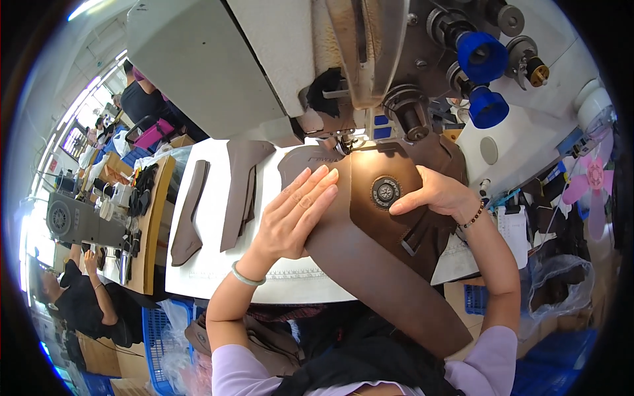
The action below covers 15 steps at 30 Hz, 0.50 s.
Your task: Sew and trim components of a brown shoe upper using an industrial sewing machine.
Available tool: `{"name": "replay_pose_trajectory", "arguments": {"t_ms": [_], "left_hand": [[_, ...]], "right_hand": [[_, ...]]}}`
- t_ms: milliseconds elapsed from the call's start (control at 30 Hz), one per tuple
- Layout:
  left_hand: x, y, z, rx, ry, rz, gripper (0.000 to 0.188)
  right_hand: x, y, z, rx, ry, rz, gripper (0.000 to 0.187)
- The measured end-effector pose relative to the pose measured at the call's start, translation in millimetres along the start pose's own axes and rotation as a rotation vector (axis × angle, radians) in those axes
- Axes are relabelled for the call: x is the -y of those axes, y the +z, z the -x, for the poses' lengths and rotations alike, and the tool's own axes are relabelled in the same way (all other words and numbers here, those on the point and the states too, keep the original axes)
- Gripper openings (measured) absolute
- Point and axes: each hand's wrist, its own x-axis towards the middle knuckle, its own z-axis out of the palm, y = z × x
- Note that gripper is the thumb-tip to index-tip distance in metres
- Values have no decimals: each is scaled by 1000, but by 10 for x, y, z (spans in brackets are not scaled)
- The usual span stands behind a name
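Note:
A brown leather-like panel (370, 228) lies under the needle area of a sewing machine (343, 142), with a long strip (389, 280) running from it toward my body. On the panel is a round black emblem (385, 192), lit by the machine's lamp. My left hand (297, 214) rests flat on the panel's left part, fingers stretched out and together. At the right side my right hand (442, 195) holds the panel, its thumb on top beside the emblem; the other fingers are mostly hidden. A dark strap with a metal buckle (408, 247) hangs below the emblem.
More brown cut pieces (241, 191) and a narrow curved one (190, 214) lie left on the white table (277, 280). Blue knobs (482, 56) jut from the machine at upper right. A blue basket (155, 340) stands lower left. Other people (92, 300) work at left.

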Motion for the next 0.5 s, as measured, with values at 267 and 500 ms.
{"name": "replay_pose_trajectory", "arguments": {"t_ms": [267,500], "left_hand": [[28,-70,14,115,17,-37,48],[-18,40,59,85,19,99,46]], "right_hand": [[127,-139,-88,89,15,-58,58],[-108,-105,-107,-4,-121,-136,63]]}}
